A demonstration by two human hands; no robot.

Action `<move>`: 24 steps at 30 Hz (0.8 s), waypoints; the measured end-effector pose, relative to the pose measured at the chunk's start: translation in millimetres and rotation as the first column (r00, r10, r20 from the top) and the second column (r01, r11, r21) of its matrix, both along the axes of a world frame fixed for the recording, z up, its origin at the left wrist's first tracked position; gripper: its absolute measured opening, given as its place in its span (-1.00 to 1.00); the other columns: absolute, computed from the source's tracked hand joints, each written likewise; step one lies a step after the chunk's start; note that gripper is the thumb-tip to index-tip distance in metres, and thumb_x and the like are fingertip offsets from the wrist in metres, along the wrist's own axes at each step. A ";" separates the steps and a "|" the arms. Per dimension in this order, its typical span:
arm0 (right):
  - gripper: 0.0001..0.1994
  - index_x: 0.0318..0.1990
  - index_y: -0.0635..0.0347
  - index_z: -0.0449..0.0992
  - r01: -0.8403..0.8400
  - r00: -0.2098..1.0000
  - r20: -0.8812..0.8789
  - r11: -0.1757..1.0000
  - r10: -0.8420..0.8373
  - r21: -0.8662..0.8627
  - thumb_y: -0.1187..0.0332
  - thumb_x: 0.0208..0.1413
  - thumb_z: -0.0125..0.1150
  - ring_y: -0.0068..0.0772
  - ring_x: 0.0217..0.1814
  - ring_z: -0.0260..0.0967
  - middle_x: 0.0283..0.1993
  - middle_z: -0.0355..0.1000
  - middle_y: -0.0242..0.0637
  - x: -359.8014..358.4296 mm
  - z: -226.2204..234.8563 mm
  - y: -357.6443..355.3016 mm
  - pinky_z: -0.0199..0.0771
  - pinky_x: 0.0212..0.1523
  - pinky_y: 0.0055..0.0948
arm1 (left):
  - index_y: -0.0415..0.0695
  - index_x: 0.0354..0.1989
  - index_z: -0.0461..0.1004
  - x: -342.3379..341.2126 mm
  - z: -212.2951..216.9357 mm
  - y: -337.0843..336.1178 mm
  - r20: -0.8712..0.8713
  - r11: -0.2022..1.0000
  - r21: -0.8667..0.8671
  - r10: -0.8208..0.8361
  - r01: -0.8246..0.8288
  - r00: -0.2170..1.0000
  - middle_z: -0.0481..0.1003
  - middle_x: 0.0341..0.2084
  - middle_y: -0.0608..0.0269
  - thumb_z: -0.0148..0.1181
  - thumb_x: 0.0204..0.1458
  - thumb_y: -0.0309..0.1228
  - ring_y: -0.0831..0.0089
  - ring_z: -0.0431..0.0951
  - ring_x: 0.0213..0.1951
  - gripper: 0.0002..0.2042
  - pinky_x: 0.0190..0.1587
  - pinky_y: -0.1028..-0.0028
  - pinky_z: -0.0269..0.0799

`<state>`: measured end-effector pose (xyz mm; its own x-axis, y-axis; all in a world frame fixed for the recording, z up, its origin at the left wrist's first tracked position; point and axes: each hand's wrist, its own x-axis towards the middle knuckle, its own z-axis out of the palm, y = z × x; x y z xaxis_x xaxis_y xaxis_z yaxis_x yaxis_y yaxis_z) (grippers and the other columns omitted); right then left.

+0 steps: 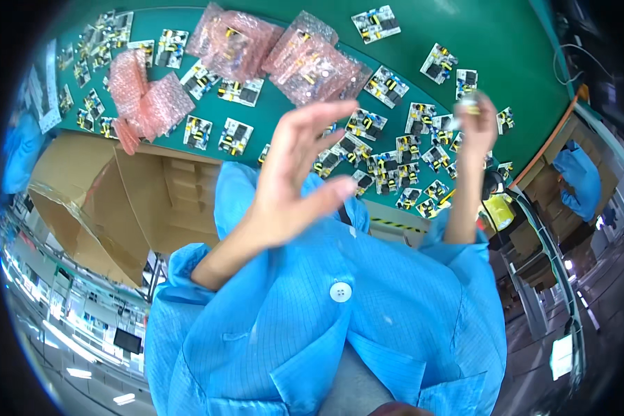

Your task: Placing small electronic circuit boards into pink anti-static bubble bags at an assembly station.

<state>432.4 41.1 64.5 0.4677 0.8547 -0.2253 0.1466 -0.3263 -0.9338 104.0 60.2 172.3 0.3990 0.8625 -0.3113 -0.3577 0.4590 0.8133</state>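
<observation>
My left hand is raised in front of my chest, fingers spread and thumb apart, with nothing in it. Farther right, my right hand is closed on a small circuit board, partly hidden by the fingers and smeared by motion. Another circuit board lies just beyond that hand. Between my hands, many loose circuit boards with yellow and black parts are crowded on the green table. My left fingers overlap some of these in the view.
Pink bubble-wrap bags with boards inside lie at the back, and crumpled bubble wrap at the left. A large open cardboard box stands at the near left edge. Blue-sleeved people show at both sides. A yellow item sits off the right edge.
</observation>
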 end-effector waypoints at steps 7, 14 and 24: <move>-0.32 0.25 0.19 0.14 -0.450 0.849 -0.324 0.893 0.418 -0.026 0.49 -0.04 0.35 -0.36 0.07 0.28 0.14 0.24 -0.23 -200.6 63.5 -15.1 0.34 0.11 -0.35 | -0.11 0.22 0.06 -19.2 -41.5 -18.9 -0.040 0.974 -0.209 0.080 -0.087 0.996 0.30 0.06 0.21 0.19 0.07 -0.52 0.46 0.36 0.06 -0.43 0.04 0.40 0.40; -0.52 0.22 0.15 0.20 -0.371 0.891 -0.323 0.922 0.320 -0.111 0.43 0.15 0.16 -0.45 0.01 0.40 0.05 0.42 -0.21 -94.7 52.2 -12.1 0.38 0.03 -0.47 | -0.15 0.07 0.21 -41.1 -50.7 8.4 -0.198 0.967 -0.228 0.066 -0.111 0.978 0.50 -0.22 0.24 0.21 0.03 -0.57 0.53 0.54 -0.33 -0.57 -0.52 0.55 0.52; -0.71 -0.24 0.23 0.51 0.492 0.869 0.220 0.829 -0.444 -0.268 0.26 -0.05 0.39 -0.67 -0.66 0.09 -0.59 0.21 -0.53 185.7 -56.5 -31.8 -0.02 -0.68 -0.58 | -0.23 -0.13 0.41 -72.9 -98.1 143.5 -0.681 0.958 0.281 0.240 -0.057 0.692 0.54 -0.36 0.24 0.37 -0.07 -0.33 0.53 0.52 -0.39 -0.62 -0.40 0.47 0.45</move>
<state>618.1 9.3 8.0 0.8406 0.4238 -0.3372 0.0261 -0.6536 -0.7564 31.1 203.8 74.2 0.0034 0.9707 -0.2403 0.3117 0.2273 0.9226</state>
